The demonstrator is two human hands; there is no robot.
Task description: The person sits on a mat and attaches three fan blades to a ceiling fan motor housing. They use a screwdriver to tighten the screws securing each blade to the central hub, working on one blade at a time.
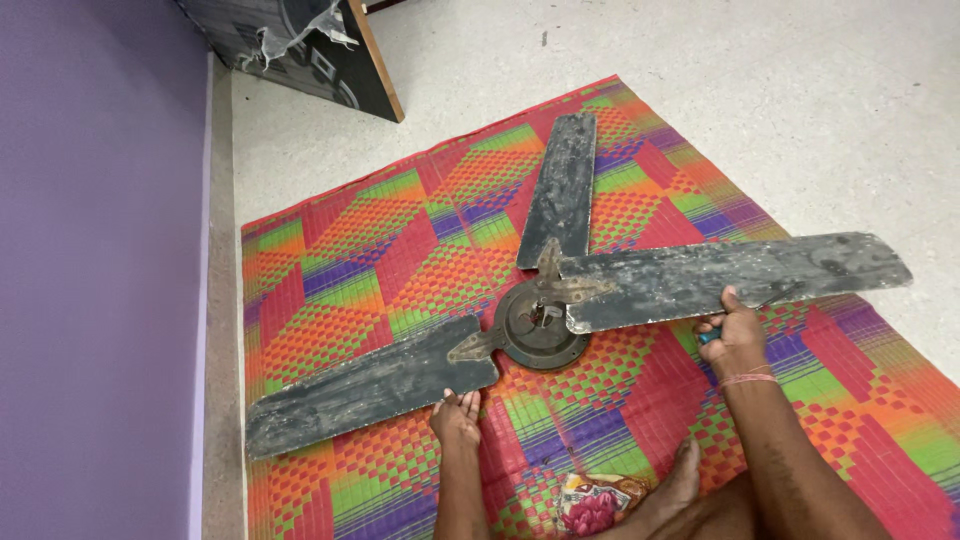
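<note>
A grimy three-bladed ceiling fan (545,322) lies flat on a bright woven mat (380,270), hub at centre. The left hand (457,417), fingers loosely spread, touches the near-left blade's (370,388) edge; the right hand (735,335) closes round the right blade's (735,275) near edge, something blue beneath it. Lifting evenly at both blades would likely keep the hub from twisting.

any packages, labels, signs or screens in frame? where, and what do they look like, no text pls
Board or panel: top left, on the floor by the purple wall; flat, dark printed face with pale torn patches, brown edge. Could be a sign or a box side; cannot tell.
No screens and no labels seen on the fan blades or mat.
</note>
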